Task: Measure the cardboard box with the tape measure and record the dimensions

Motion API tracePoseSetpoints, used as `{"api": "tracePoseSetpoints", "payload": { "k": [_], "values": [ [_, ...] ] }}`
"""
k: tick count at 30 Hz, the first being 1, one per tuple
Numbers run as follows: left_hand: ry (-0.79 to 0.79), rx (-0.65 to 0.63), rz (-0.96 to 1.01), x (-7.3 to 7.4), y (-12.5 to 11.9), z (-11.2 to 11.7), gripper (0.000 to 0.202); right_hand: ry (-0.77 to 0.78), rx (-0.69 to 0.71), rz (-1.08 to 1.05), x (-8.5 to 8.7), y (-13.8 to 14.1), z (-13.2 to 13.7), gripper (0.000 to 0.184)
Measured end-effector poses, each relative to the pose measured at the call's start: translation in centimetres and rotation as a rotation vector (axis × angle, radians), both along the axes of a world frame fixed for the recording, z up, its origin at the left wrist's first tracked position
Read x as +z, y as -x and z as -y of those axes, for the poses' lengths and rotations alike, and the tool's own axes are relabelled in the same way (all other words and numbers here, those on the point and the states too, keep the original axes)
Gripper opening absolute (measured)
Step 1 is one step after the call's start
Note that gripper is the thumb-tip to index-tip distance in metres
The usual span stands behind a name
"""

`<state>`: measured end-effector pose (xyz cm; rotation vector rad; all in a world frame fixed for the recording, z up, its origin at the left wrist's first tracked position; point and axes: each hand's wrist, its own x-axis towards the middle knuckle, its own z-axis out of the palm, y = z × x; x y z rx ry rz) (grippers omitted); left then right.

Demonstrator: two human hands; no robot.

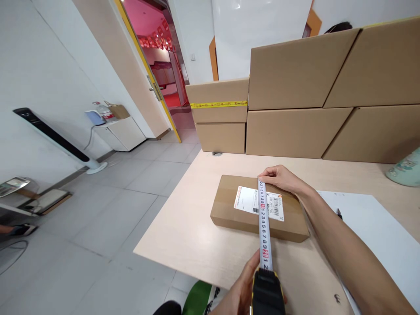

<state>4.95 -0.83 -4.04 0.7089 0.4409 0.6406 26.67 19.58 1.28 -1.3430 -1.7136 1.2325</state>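
A flat brown cardboard box [226, 201] with a white shipping label [246, 199] lies on the table before me. Across its top, from the far edge toward me, runs the blade of a tape measure [267, 288], its numbers facing up. My left hand [244, 280] is closed around the black and yellow case at the near table edge. At the box's far edge, my right hand [280, 177] pinches the blade's end between thumb and fingers. The blade covers part of the label.
Stacked cardboard boxes [298, 131] wall off the table's back. White paper [377, 236] with a pen [339, 213] lies to the right, and a floral pale green object [407, 168] stands at the far right. The table's left edge drops to a tiled floor [131, 218].
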Motion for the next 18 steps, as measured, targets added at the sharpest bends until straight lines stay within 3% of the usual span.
{"api": "tracePoseSetpoints", "payload": {
  "k": [13, 18],
  "values": [
    [-0.029, 0.0, -0.02, -1.4, 0.0, 0.2, 0.147, -0.006, 0.002, 0.005, 0.0, 0.0, 0.0, 0.02],
    [-0.033, -0.008, -0.032, -1.1, 0.1, 0.1, 0.144, -0.003, 0.002, 0.0, 0.1, 0.0, 0.1, 0.019]
  ]
}}
